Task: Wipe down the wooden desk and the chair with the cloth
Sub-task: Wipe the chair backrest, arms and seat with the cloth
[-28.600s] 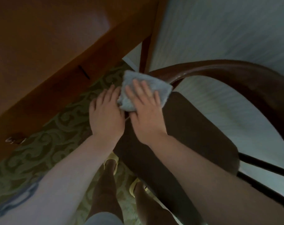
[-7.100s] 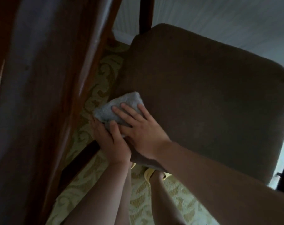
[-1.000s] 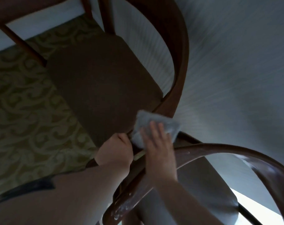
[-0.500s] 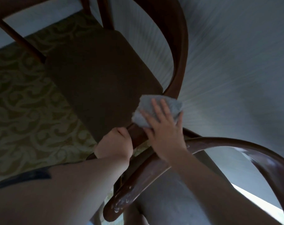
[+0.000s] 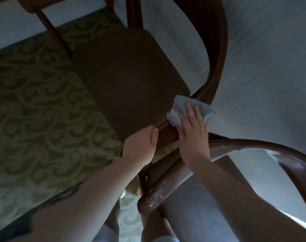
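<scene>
I look down on the wooden chair with its dark brown seat cushion [image 5: 127, 75]. My right hand [image 5: 192, 135] presses a folded grey cloth [image 5: 182, 106] with straight fingers onto the chair's frame at the seat's right corner, where the curved back rail [image 5: 218, 55] meets it. My left hand [image 5: 140, 145] is curled round the dark wooden rail [image 5: 166, 138] just left of the cloth. A second curved rail [image 5: 253, 145] with pale specks arcs across below my right wrist. I cannot pick out the desk.
Green patterned carpet [image 5: 35, 110] covers the floor to the left. A slanted wooden leg [image 5: 52, 32] stands at the upper left. A pale wall [image 5: 271, 67] fills the right side. My legs [image 5: 148, 227] are at the bottom, close behind the chair.
My right hand has slid the cloth up and to the right along the chair frame toward the seat's corner. My left hand has kept its grip on the rail.
</scene>
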The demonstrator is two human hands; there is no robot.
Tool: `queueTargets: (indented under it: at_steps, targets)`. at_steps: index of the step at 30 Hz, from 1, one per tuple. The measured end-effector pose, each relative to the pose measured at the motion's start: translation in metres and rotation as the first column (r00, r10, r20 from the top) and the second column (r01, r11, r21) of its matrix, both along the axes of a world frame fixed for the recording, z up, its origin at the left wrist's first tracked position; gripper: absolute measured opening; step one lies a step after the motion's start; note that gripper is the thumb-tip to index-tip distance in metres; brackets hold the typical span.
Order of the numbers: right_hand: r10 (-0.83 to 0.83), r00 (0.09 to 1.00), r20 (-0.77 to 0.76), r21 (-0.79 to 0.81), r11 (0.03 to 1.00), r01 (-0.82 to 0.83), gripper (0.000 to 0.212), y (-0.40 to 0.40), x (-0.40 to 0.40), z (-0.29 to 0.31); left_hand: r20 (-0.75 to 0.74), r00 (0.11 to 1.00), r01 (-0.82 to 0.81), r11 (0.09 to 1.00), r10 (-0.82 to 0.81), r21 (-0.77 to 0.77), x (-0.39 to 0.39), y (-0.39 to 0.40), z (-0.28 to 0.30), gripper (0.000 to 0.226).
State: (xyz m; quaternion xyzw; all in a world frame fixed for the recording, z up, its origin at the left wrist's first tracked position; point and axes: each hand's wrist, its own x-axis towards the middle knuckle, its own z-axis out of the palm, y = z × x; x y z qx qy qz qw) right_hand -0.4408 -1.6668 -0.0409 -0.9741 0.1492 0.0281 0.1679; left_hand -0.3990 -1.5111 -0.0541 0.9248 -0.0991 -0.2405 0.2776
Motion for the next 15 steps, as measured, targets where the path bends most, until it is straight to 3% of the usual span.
queueTargets:
  at_steps: [2,6,7,9,10,11,13,14,15]
  targets:
    - [0.103,0.994,-0.029,0.016,0.995,-0.102,0.051,0.049,-0.03,-0.004,0.031,0.998,0.063,0.993,-0.061,-0.098,-0.011,0.034,-0.006,0.045]
    - [0.433,0.896,-0.095,-0.064,0.896,-0.44,0.054,0.046,-0.028,-0.003,0.074,0.993,-0.08,0.991,0.089,-0.11,-0.041,0.061,-0.016,0.051]
    - [0.404,0.909,-0.1,-0.074,0.908,-0.411,0.054,0.036,-0.026,-0.001,0.045,0.986,-0.15,0.975,0.159,-0.162,-0.046,0.06,-0.017,0.051]
    - [0.16,0.983,-0.095,-0.03,0.986,-0.164,0.056,0.04,-0.036,0.004,-0.086,0.945,-0.328,0.902,0.316,-0.282,-0.049,0.051,-0.017,0.041]
    - [0.069,0.993,-0.091,-0.035,0.997,-0.072,0.06,0.058,-0.045,0.004,-0.179,0.898,-0.441,0.828,0.403,-0.347,-0.049,0.047,-0.016,0.034]
    - [0.078,0.994,-0.077,-0.039,0.996,-0.081,0.062,0.083,-0.054,0.002,-0.312,0.822,-0.568,0.711,0.476,-0.414,-0.045,0.045,-0.01,0.029]
    - [0.265,0.962,-0.064,0.016,0.964,-0.265,0.06,0.124,-0.062,0.002,-0.65,0.571,-0.816,0.433,0.502,-0.383,-0.039,0.048,0.001,0.025]
    - [0.405,0.911,-0.073,-0.003,0.914,-0.407,0.062,0.123,-0.056,0.002,-0.752,0.455,-0.876,0.393,0.476,-0.281,-0.039,0.05,0.002,0.025]
    - [0.517,0.849,-0.109,-0.054,0.85,-0.524,0.065,0.108,-0.042,0.002,-0.782,0.409,-0.878,0.435,0.47,-0.198,-0.039,0.052,0.0,0.026]
